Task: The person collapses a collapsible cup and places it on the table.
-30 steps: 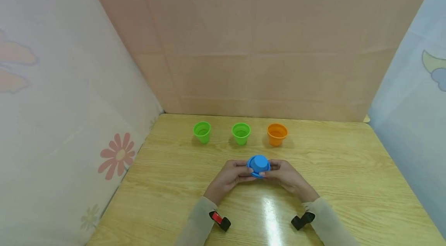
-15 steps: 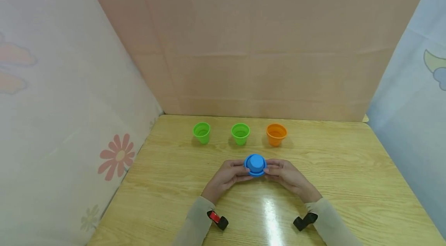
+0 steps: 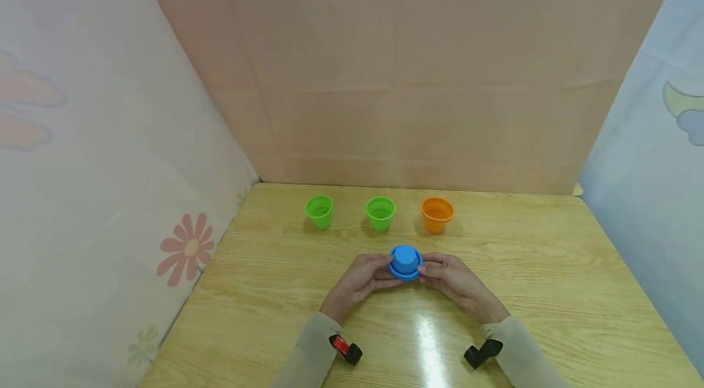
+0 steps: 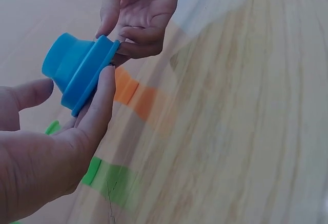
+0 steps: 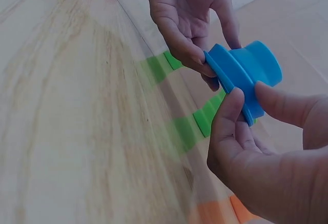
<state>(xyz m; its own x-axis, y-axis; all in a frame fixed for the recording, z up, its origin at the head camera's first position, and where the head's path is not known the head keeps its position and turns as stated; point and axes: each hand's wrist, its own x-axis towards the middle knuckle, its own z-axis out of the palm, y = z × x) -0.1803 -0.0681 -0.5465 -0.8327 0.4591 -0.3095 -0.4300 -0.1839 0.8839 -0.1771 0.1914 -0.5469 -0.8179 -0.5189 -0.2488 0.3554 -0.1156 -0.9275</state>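
Note:
A blue collapsible cup [image 3: 405, 260], partly folded, is held between both hands with its narrow base turned toward the head camera. My left hand [image 3: 361, 281] pinches its left side, thumb near the narrow part and fingers at the wide rim. From the right, my right hand [image 3: 452, 278] grips the opposite edge the same way. In the left wrist view the blue cup [image 4: 79, 70] shows its stepped wall and wide rim side-on. The right wrist view shows the blue cup [image 5: 246, 78] with thumbs and fingers of both hands on it.
Behind the hands, a row of cups stands upright on the wooden table [image 3: 264, 314]: one green cup [image 3: 319, 212], another green cup [image 3: 381, 213] and an orange cup [image 3: 437, 215]. A tan cloth backdrop [image 3: 396, 82] rises at the table's far edge, with pale patterned sheets at both sides.
The blue cup has shifted slightly left and its tilt has altered a little in the hands. The thumbs have moved a little on it. The other cups stay in place.

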